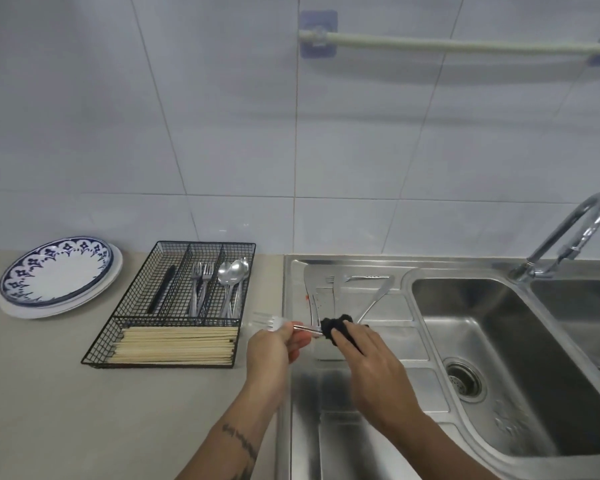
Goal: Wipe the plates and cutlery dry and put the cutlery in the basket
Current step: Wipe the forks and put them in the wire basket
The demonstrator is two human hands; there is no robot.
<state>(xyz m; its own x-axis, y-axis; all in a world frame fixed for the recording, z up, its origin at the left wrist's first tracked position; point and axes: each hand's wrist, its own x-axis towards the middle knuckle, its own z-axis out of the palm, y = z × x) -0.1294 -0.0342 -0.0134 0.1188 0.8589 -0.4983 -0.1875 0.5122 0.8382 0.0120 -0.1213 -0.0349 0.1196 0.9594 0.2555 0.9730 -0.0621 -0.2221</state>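
bench (49,393): beige, left of steel sink unit
plates (58,275): stacked, far left, blue-patterned one on top
basket (174,303): black wire, beside the sink edge
drainboard (361,344): loose cutlery (357,282) lying near the back

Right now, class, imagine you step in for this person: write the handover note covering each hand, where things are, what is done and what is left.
Left hand: holds a fork near its head, tines pointing left.
Right hand: grips a black cloth around the fork's handle.
Basket: on the counter, holding forks, spoons, chopsticks and a dark utensil.
Plates: stacked left of the basket.
Left: finish this fork and put it in the basket; then the cutlery lying on the drainboard, a fork and what look like knives.
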